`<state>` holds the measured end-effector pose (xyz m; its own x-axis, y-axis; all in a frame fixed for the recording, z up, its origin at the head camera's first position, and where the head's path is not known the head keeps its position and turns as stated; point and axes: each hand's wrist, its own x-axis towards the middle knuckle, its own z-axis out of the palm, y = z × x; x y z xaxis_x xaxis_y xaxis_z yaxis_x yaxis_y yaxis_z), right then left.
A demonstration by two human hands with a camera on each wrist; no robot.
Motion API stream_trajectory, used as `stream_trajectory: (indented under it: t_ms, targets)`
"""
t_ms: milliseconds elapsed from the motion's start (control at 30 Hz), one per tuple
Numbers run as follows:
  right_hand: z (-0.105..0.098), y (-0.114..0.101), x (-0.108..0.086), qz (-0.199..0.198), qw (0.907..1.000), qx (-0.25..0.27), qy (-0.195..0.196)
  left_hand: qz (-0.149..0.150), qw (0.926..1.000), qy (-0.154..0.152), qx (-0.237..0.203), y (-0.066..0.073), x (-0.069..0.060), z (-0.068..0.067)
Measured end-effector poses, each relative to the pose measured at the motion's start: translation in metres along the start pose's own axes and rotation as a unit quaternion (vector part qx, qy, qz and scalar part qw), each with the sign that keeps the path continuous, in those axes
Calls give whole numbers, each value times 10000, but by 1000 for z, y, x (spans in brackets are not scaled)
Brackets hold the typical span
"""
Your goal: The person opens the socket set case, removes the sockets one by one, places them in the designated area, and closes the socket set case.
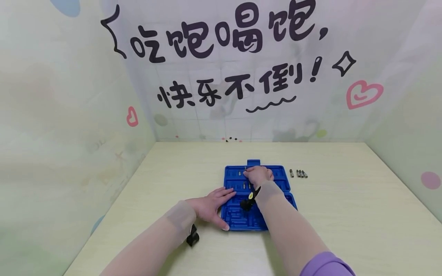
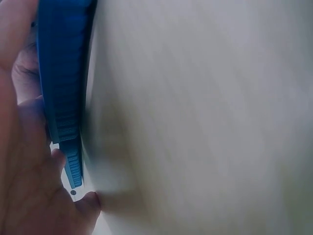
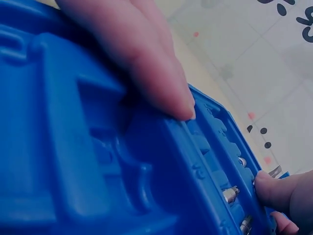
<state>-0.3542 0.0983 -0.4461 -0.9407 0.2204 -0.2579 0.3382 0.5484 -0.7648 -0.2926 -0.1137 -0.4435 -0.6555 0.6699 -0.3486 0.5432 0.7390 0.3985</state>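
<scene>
An unfolded blue plastic bit case (image 1: 238, 218) lies on the table, with moulded slots in both halves. My left hand (image 1: 210, 205) rests spread on its left side, fingertips near the hinge and thumb at the front left corner. In the far half, my right hand (image 1: 259, 175) bends over the slots and pinches a small metal bit (image 3: 276, 171) by the thumb tip. Several other metal bits (image 3: 230, 194) sit in slots there. Its palm side is hidden in the head view. The left wrist view shows the case's ribbed side (image 2: 66, 73) beside the left fingers.
Several loose metal bits (image 1: 301, 174) lie in a row on the table (image 1: 345, 214), right of the case. A printed cloth wall (image 1: 221, 122) rises behind the table, with others at both sides. Black camera mounts (image 1: 192, 235) hang under both wrists.
</scene>
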Motion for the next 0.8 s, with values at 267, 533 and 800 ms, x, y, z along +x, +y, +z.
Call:
stream_trajectory:
  t_ms: [267,533,800]
  targets:
    - [0,1,-3,-116,9999,-100,64,-10,9999,-37,103,1,-1,-1]
    - [1,1,-3,-147,9991,302,245,-46,9997,-61,240,2,0,-3]
    - [-11,3,-7,-333,9963,771,185,-37,9998,-47,165,3,-3,-2]
